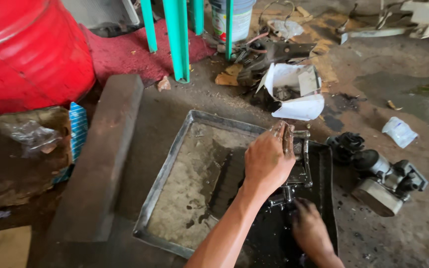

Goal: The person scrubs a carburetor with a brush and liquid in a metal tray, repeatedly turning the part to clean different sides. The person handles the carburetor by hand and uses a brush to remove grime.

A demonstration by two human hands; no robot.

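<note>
While both hands, the left hand (268,160) and right hand (310,229), gripped the oily metal part (299,168) over the tray (167,168), dark grime remained and cleaning looked unfinished.

Stained, oil-darkened concrete floor (388,84), daylit. Red drum (28,49) at 10 o'clock, red mat (125,52) and teal stool legs (177,34) at 12. Grey concrete slab (100,154) at 9.

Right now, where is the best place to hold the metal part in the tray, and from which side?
Probably at the upper frame of the metal part, from above, as the left hand does: it stands clear of the dark oil in the tray. The right hand steadies the lower end.
</note>
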